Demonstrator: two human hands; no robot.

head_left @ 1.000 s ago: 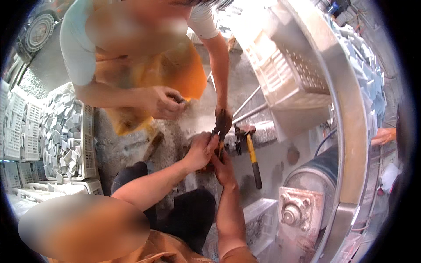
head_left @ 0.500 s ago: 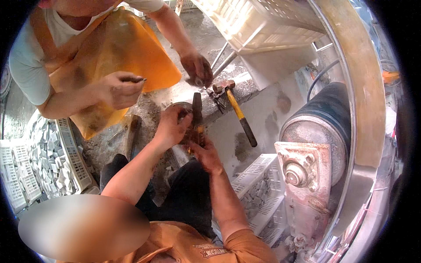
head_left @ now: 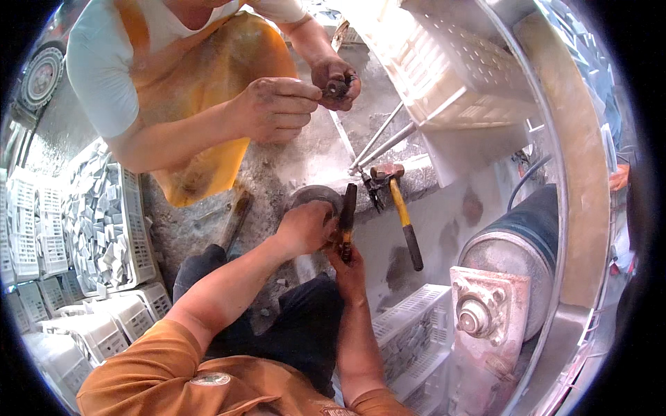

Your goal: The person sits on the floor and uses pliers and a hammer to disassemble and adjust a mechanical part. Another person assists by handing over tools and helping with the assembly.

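Upright in my right hand [head_left: 347, 270] is a dark, long-headed hand tool [head_left: 349, 208] with an orange-and-black grip; its exact kind is unclear. The fingers are wrapped around its lower end. My left hand [head_left: 309, 225] is curled beside the tool, against a round grey metal piece [head_left: 316, 195]. What its fingers hold, if anything, is hidden. On the ledge to the right lies a hammer [head_left: 402, 215] with a yellow-and-black handle, its head beside dark pliers [head_left: 375, 195]. Across from me, a co-worker's two hands [head_left: 281, 107] hold a small dark part [head_left: 336, 88] with a hole.
White crates of grey tile pieces [head_left: 104, 222] stand at left; another crate [head_left: 416, 333] is by my right forearm. A roller [head_left: 517, 243] with a rusty bearing mount [head_left: 485, 312] and curved frame [head_left: 576, 159] border the right. A large pale crate [head_left: 479, 76] stands at the far right.
The view has shifted, so the scene sits further right and lower. The co-worker's hands, apart before, have come together at the small dark part. My right hand still grips the tool.
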